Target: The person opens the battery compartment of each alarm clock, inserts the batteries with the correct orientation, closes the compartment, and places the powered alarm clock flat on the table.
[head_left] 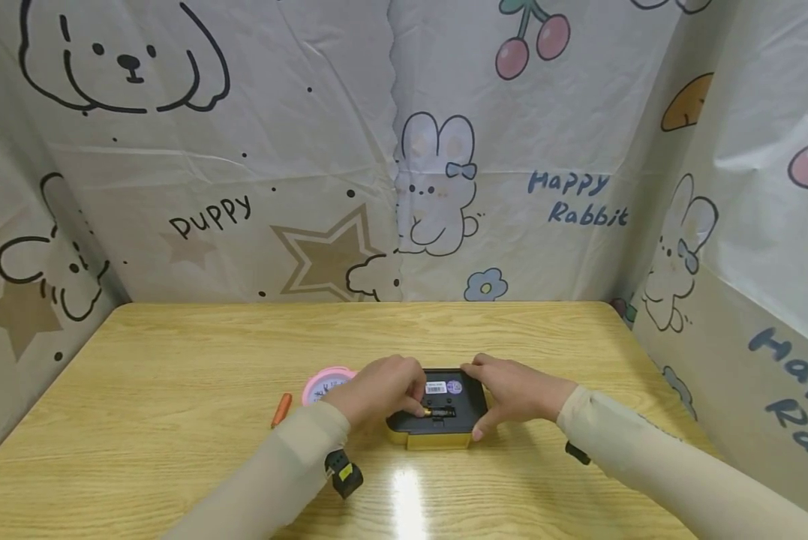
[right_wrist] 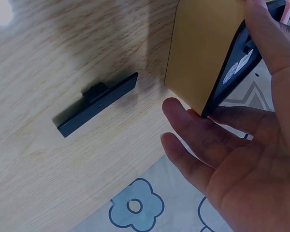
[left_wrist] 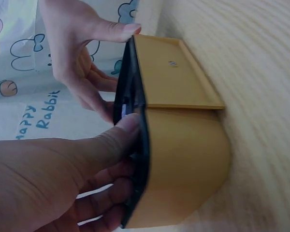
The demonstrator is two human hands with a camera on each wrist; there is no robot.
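Observation:
A yellow case with a black back (head_left: 467,403) lies back-up on the table; white and purple stickers show on it. My left hand (head_left: 390,386) reaches over its left side, thumb and forefinger pinching a battery (head_left: 428,412) with a gold-coloured end at the small slot in the back. In the left wrist view the thumb covers most of that slot. My right hand (head_left: 520,390) grips the case's right end, thumb at the near edge and fingers at the far one. A black cover with a tab (right_wrist: 99,102) lies beside the case.
A round pink clock (head_left: 325,381) lies left of the case, partly behind my left hand. Farther left is an orange stick-like handle (head_left: 282,410). Printed cloth (head_left: 444,270) hangs along the table's back and sides.

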